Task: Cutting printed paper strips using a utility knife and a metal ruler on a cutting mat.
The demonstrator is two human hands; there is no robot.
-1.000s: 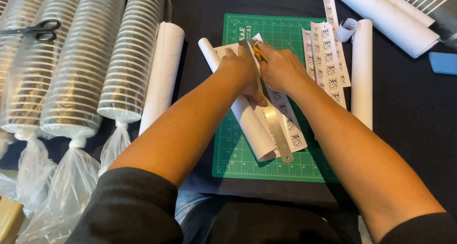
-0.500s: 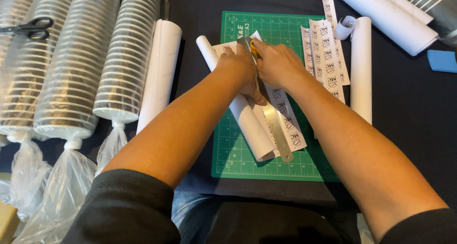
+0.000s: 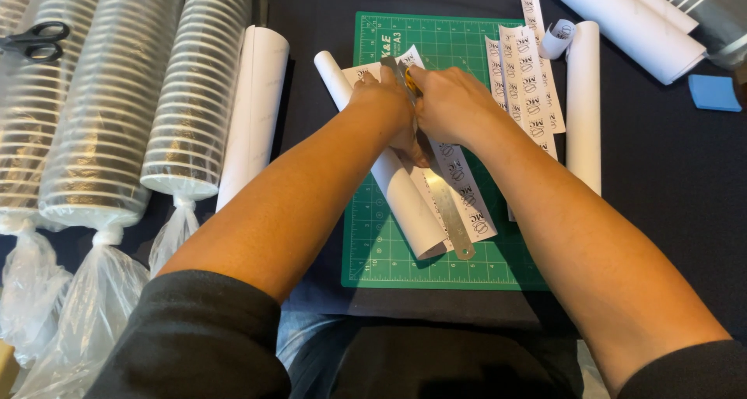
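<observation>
Taking the green cutting mat [image 3: 467, 270] as the landmark: well off its left edge lie bagged stacks of cup lids [image 3: 101, 111] with black scissors [image 3: 31, 41] on top. On the mat, the left hand [image 3: 385, 103] presses its fingers flat on the steel ruler [image 3: 443, 204], pinning a printed label sheet [image 3: 463, 196] beside its white roll [image 3: 389, 181]. The right hand [image 3: 451, 103] is curled tight around a yellow knife [image 3: 410, 80] (blade hidden) at the ruler's far end. Cut strips [image 3: 529, 80] lie on the mat's right part.

Risk, as I judge it: fingertips sit close to the cutting edge; a slipping ruler could skew the cut or nick them.

Against a second ago, the hands look unmoved on the sheet; only the view has shifted.
</observation>
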